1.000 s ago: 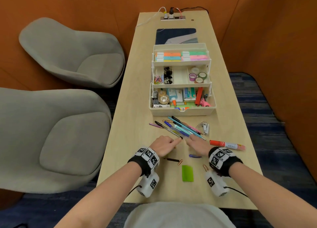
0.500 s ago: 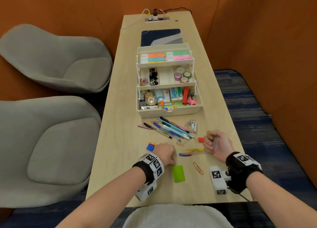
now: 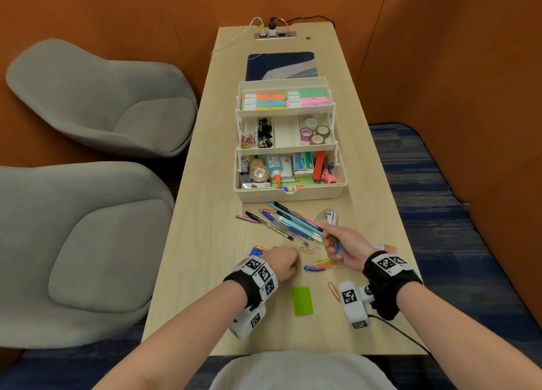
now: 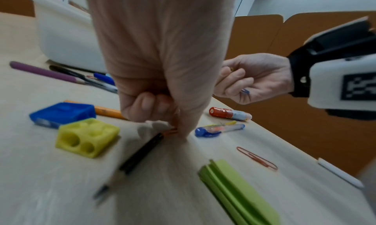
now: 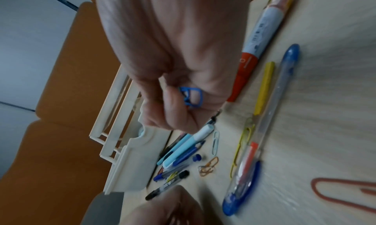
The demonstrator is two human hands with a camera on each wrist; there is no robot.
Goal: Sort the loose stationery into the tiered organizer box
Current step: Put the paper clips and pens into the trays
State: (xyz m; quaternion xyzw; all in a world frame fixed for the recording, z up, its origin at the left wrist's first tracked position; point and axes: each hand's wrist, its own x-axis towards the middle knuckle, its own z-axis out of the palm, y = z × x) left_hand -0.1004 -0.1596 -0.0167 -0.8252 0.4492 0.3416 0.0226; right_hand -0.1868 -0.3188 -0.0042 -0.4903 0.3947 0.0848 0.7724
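Table (image 3: 205,243): left hand (image 3: 283,262) curled, pinching orange clip (image 4: 171,132); right hand (image 3: 341,244) raised, gripping clips (image 5: 191,97).

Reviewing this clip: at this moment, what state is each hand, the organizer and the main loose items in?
Left hand: curled, pinching an orange paper clip on the table.
Right hand: raised, holding a blue paper clip.
Organizer box: open, tiers spread, partly filled.
Pens: loose, piled before the box.
Green sticky pad: flat on the table.

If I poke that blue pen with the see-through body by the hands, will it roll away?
Probably a little: the blue pen looks round and smooth, lying flat on the table. Its cap clip might stop it soon. It seems light and stiff.
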